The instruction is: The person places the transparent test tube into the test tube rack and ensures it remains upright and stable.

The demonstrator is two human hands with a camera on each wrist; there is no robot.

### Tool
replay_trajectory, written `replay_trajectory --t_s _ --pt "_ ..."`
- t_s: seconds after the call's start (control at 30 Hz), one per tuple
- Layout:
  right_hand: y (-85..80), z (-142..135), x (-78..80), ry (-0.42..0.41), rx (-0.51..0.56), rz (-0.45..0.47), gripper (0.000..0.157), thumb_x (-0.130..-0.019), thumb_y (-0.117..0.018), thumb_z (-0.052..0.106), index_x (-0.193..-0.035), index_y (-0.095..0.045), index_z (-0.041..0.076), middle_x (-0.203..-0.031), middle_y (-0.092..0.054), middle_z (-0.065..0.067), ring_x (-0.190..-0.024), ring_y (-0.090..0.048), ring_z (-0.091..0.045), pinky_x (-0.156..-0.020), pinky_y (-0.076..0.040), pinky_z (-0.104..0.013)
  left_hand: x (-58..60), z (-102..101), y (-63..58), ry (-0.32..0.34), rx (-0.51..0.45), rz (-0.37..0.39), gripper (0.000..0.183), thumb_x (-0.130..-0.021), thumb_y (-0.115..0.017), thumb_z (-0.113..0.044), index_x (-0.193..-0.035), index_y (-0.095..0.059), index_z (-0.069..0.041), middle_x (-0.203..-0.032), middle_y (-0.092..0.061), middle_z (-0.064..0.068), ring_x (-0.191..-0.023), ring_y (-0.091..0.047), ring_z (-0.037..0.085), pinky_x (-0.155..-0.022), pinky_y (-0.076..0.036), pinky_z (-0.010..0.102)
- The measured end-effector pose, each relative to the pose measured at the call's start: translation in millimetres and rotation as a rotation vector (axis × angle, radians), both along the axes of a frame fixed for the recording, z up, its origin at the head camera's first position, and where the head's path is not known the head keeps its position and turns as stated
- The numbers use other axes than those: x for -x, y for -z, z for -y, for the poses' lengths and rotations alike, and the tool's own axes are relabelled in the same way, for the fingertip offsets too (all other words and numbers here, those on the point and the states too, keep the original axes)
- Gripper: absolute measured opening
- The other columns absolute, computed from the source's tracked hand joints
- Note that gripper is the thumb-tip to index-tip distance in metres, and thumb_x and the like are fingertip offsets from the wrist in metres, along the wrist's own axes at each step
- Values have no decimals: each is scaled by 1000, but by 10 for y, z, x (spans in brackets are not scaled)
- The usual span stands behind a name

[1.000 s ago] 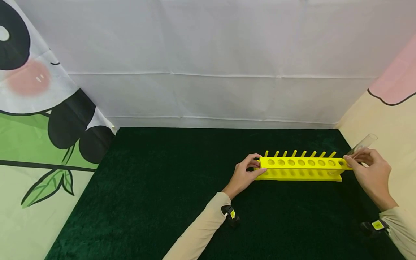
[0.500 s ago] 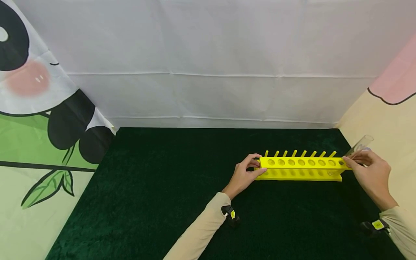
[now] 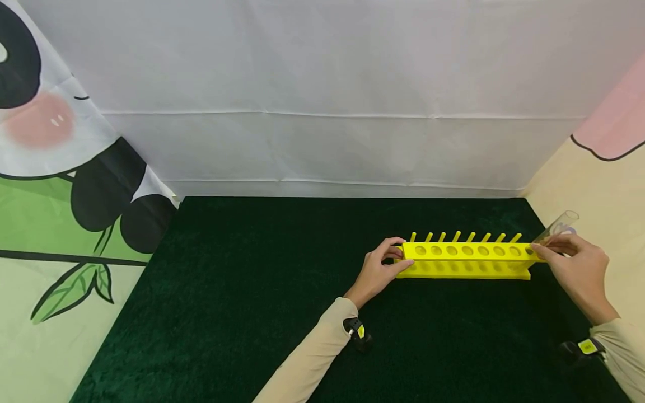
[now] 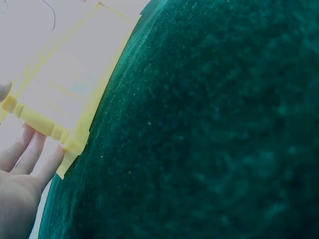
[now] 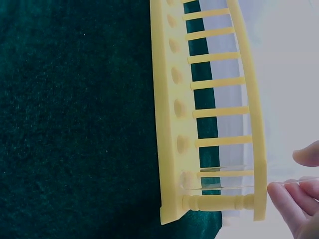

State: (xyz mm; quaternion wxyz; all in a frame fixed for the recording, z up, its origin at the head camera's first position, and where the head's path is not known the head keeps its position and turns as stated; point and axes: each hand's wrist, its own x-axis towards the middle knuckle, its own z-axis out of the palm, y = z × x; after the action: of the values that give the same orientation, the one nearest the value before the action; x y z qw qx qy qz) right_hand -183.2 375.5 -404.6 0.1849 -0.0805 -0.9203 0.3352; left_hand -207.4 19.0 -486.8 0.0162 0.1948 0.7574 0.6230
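A yellow test tube rack (image 3: 466, 260) with a row of round holes and a row of pegs stands on the right part of the dark green cloth. My left hand (image 3: 375, 274) grips its left end, thumb in front; the left wrist view shows fingers (image 4: 35, 149) against the end post. At the opposite end, my right hand (image 3: 576, 271) holds a clear glass test tube (image 3: 559, 225) between thumb and fingers. The tube's mouth points up and right. In the right wrist view its lower part passes through the upper rail to the bottom board (image 5: 172, 149).
Dark green cloth (image 3: 277, 291) covers the table. A white curtain (image 3: 322, 151) hangs behind it. Printed fabric stands at the left (image 3: 65, 218) and at the right (image 3: 615, 196), close to my right hand.
The test tube has moved slightly down and to the left in the right hand's grip, mostly in the first half second. The rack and left hand stay in place.
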Motion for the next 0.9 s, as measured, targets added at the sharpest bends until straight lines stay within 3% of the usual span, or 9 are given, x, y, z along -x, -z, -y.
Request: replay_trajectory --t_s 0.53,0.9 --pt "13 24 14 -5 -2 36 40 -88 -67 29 -105 -60 -7 -79 -48 24 -67 -43 16 -61 -36 -2 29 12 8 0 4 14 46 -90 -65 -30 -131 -48 -20 -114 -55 -5 -103 -57 12 -84 -49 24" --pt "0 17 -10 -27 33 22 40 -89 -66 27 -107 -59 -7 -75 -46 33 -69 -45 18 -62 -36 -2 57 -15 3 -2 29 3 45 -90 -65 -30 -131 -47 -23 -113 -55 -5 -103 -57 9 -82 -49 23"
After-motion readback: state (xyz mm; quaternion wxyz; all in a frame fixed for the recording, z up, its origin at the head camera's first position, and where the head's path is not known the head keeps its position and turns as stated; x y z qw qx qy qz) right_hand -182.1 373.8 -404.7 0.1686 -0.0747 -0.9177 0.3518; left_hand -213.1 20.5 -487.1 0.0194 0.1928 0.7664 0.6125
